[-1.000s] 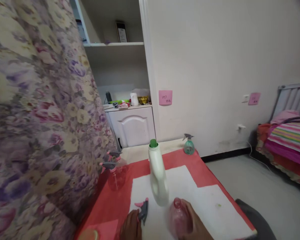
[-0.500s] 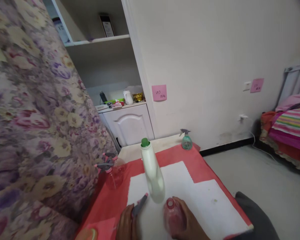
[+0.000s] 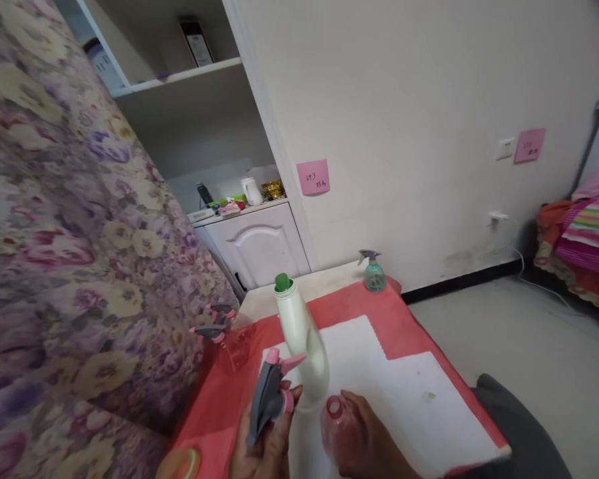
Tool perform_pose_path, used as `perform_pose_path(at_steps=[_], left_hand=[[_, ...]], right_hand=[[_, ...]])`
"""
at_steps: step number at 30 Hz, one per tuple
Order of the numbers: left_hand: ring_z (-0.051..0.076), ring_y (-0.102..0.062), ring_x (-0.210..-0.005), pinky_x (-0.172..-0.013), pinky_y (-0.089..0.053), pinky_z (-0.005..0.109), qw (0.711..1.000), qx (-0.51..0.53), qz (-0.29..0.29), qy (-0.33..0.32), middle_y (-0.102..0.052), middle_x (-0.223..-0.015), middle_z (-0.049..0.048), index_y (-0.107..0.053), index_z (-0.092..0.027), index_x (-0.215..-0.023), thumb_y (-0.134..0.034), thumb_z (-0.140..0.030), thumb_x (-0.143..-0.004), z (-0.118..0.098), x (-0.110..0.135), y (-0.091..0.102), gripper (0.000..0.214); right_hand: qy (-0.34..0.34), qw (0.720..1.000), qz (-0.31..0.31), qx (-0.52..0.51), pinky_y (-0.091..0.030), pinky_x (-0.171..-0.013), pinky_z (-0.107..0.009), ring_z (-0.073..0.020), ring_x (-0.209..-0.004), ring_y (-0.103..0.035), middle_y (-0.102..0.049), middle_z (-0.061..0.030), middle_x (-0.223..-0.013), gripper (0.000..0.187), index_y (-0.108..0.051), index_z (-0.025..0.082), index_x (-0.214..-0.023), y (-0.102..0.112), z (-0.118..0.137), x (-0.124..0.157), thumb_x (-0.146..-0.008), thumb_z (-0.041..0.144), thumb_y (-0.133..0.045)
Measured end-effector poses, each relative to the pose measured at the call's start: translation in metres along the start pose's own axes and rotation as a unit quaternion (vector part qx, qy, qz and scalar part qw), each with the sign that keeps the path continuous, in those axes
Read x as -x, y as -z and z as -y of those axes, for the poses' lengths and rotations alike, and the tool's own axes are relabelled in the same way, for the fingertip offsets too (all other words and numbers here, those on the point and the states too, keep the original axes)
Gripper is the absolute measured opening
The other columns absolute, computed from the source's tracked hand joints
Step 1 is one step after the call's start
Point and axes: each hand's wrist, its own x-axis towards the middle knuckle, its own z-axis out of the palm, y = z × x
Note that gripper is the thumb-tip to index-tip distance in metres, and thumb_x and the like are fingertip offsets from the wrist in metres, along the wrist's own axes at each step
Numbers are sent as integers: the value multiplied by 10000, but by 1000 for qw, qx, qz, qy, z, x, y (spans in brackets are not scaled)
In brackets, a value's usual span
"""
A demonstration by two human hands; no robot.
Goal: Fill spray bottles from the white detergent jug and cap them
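Observation:
My left hand (image 3: 265, 446) is closed around a grey and pink spray nozzle (image 3: 269, 392), lifted above the table with its pink collar facing right. My right hand (image 3: 372, 436) grips a small pink see-through bottle (image 3: 340, 429), whose open neck points up. Between and beyond my hands stands a tall pale-green bottle (image 3: 299, 326), its green spout (image 3: 282, 282) showing at the open mouth. The nozzle overlaps part of this bottle in the view. At the left of the table are pink spray bottles (image 3: 232, 349) with grey and pink heads.
A green spray bottle (image 3: 375, 274) stands at the table's far right corner. White paper (image 3: 404, 379) covers part of the red cloth (image 3: 367, 307). A round-rimmed object (image 3: 182, 462) sits at the near left. A floral curtain (image 3: 90, 279) hangs close on the left.
My left hand has raised the spray nozzle and turned it, so its collar now shows. My right hand still holds the pink bottle, which leans slightly more. The camera view has shifted a little.

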Motion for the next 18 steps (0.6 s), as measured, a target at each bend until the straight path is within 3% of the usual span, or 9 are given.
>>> perform_pose_path(at_steps=[5, 9, 18], left_hand=[[231, -737, -897, -821, -594, 296, 997, -72, -13, -39, -781, -951, 42, -680, -215, -1054, -854, -437, -616, 0, 12, -14, 521], [231, -735, -863, -811, -589, 308, 993, -92, -5, -78, -768, -945, 48, -681, -206, -1014, -856, -462, -596, 1, 12, -16, 521], [189, -713, -822, -750, -573, 222, 988, -146, 17, -47, -746, -855, 15, -669, -199, -925, -881, -470, -539, 17, 8, -24, 518]], right_hand=[[-11, 1000, 21, -14, -560, -907, -430, -371, -1113, -640, -678, -123, -1216, 858, -563, 232, -1273, 8, -2, -1, -461, 201, -837], [3, 999, 33, -6, -530, -959, -445, -368, -1145, -625, -665, -120, -1246, 868, -546, 243, -1285, 10, -8, -2, -464, 175, -817], [12, 998, 59, -20, -530, -947, -418, -336, -1112, -635, -638, -131, -1269, 928, -471, 230, -1331, 8, -21, 0, -466, 121, -792]])
